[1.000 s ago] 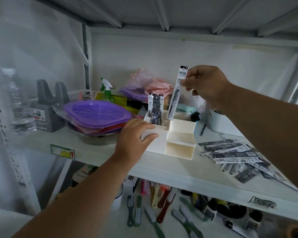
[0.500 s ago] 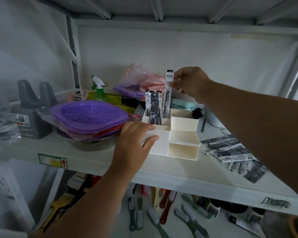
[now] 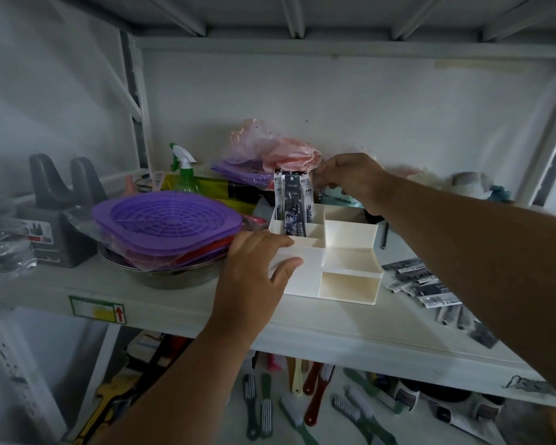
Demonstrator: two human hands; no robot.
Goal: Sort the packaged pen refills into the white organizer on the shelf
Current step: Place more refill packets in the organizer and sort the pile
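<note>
Head view shows a white painted metal shelf (image 3: pixel 187 311) carrying a white, boxy plastic organizer with square compartments (image 3: pixel 350 248). The left hand (image 3: pixel 257 277) rests on its near-left corner, fingers loosely curled over the edge, steadying it. The right hand (image 3: pixel 350 181) pinches the top of a slim, glossy packaged pen refill (image 3: pixel 308 200) standing upright in the far-left compartment beside two others. Letting go only once it stands settled seems wise; these flat sleeves look light and tippy. More black-and-white refill packets (image 3: pixel 430 287) lie loose at the right.
</note>
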